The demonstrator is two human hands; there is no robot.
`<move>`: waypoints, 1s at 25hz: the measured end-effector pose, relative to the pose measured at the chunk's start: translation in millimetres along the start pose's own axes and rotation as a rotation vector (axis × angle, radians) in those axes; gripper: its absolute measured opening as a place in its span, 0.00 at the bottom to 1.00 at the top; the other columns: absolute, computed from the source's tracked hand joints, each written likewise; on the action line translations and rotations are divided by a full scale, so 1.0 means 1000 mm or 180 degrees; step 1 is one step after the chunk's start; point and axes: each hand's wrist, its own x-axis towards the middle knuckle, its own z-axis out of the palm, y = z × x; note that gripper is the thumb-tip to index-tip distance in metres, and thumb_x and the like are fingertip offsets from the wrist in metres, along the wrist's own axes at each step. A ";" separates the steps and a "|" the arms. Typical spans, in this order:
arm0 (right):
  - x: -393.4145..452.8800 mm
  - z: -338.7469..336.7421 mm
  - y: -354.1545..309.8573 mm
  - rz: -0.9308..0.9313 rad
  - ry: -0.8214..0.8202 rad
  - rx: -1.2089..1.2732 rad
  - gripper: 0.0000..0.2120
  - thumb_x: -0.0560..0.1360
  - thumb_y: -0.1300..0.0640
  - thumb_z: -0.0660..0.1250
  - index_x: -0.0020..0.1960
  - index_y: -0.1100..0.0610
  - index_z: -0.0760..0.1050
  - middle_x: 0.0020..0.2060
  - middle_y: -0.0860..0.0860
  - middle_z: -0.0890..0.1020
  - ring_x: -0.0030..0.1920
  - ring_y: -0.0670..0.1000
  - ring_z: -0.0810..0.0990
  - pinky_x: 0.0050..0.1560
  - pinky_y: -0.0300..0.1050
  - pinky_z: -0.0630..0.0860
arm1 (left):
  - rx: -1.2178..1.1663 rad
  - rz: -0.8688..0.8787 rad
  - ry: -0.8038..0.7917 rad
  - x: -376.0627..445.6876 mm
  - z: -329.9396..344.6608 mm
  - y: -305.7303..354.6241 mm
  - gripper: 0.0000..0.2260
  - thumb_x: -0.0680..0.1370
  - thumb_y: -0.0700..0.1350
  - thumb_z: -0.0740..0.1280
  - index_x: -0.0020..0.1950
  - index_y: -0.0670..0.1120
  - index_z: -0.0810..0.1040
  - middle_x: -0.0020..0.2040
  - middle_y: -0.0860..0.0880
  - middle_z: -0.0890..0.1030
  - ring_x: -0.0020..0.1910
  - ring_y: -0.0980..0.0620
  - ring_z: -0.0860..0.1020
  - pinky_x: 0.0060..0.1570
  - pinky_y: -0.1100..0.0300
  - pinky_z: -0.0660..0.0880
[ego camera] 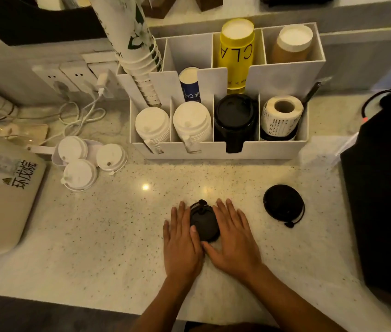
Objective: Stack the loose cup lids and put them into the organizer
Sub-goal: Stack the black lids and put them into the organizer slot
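Hands (210, 240) flank black lid (204, 222) | round, tabbed, flat on counter (118, 224)

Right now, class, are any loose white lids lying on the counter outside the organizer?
Yes: three white lids lie on the counter, left of the organizer.
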 end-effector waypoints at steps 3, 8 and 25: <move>0.002 0.000 0.000 0.0017 0.0012 -0.0022 0.47 0.74 0.30 0.59 0.81 0.51 0.41 0.81 0.50 0.50 0.81 0.50 0.43 0.79 0.50 0.43 | 0.0071 -0.0005 0.0003 0.000 0.001 -0.001 0.24 0.84 0.53 0.37 0.81 0.55 0.45 0.83 0.55 0.49 0.81 0.58 0.43 0.79 0.55 0.40; 0.001 -0.003 -0.002 0.0023 -0.0001 0.0030 0.44 0.75 0.31 0.58 0.81 0.53 0.48 0.81 0.51 0.52 0.81 0.50 0.44 0.80 0.52 0.46 | 0.0084 -0.0002 0.0012 0.001 0.002 -0.001 0.24 0.83 0.55 0.35 0.81 0.56 0.43 0.83 0.56 0.49 0.81 0.58 0.43 0.80 0.51 0.44; -0.036 -0.065 0.012 0.0042 0.0378 -0.0558 0.31 0.78 0.45 0.66 0.77 0.54 0.65 0.78 0.57 0.65 0.78 0.62 0.61 0.73 0.55 0.59 | -0.0143 0.0051 0.0139 -0.001 0.001 -0.002 0.25 0.85 0.55 0.41 0.82 0.52 0.51 0.82 0.52 0.57 0.81 0.56 0.48 0.80 0.51 0.45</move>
